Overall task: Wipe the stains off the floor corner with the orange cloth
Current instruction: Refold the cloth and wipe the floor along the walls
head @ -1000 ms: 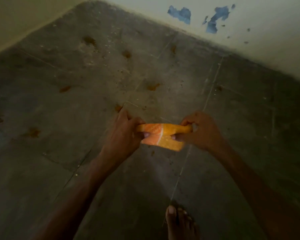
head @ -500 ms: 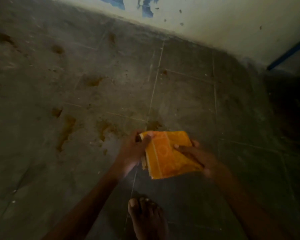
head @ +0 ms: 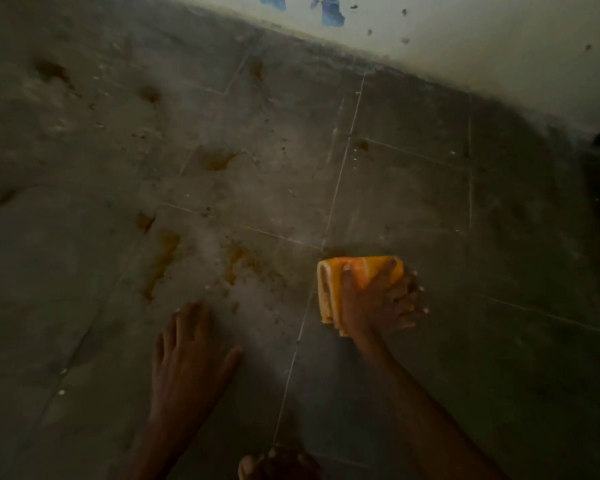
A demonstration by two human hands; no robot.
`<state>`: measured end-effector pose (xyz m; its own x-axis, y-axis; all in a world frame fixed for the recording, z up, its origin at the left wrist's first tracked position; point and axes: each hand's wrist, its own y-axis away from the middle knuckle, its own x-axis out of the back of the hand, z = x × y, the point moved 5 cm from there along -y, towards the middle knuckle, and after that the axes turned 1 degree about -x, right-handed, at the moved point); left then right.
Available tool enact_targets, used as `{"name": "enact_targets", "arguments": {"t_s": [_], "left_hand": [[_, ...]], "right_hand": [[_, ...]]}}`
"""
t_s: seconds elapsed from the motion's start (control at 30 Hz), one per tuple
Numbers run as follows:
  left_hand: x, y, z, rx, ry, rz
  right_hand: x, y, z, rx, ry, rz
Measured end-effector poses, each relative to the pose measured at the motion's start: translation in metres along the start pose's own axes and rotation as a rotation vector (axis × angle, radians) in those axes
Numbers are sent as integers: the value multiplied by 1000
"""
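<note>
A person crouches over a dim tiled floor (head: 413, 188) near a wall (head: 499, 46), pressing a folded orange cloth (head: 357, 271) flat against the tiles with the right hand (head: 374, 303). That hand's grip is closed down over the cloth, palm on top and fingers (head: 404, 299) curled around its right edge. The cloth sits just right of a pale grout line (head: 340, 168), at the crossing of two joints. The left hand (head: 187, 362) lies spread and empty on the floor, apparently bracing the body. A bare foot (head: 274, 465) shows at the bottom edge.

Brown stains (head: 163, 261) lie scattered to the cloth's left and farther toward the wall, none visibly wiped yet, so the work appears to be at its start. Doing it well likely means keeping firm downward pressure, sweeping leftward across the nearest smears in overlapping strokes, and turning the fold to a clean face as it soils, lest the marks smear wider. The grainy specks may need gathering, not rubbing.
</note>
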<state>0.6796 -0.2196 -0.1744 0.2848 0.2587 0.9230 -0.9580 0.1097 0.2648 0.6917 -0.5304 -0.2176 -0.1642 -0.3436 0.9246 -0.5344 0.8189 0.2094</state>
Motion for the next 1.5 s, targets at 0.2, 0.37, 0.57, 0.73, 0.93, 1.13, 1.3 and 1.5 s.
{"name": "enact_targets", "arguments": {"t_s": [0.2, 0.37, 0.57, 0.73, 0.93, 1.13, 1.3, 1.5], "left_hand": [[-10, 9, -17, -64, -60, -35], [-14, 8, -16, -51, -5, -12], [-19, 8, -18, -56, 45, 5], [-16, 12, -8, -11, 54, -5], [-12, 13, -1, 50, 57, 7], [-10, 12, 16, 37, 4, 22], [-9, 1, 60, -104, 42, 50], [-9, -65, 133, -320, 82, 24]], "right_hand": [[-8, -82, -97, 303, 155, -18], [-33, 2, -118, 863, 388, 15], [15, 15, 42, 813, 362, -43], [18, -43, -19, 323, 347, 15], [-25, 97, -73, 868, 441, -79], [8, 81, 49, 929, 506, -65], [25, -25, 18, 375, 425, 67], [20, 73, 27, 802, 395, 1]]}}
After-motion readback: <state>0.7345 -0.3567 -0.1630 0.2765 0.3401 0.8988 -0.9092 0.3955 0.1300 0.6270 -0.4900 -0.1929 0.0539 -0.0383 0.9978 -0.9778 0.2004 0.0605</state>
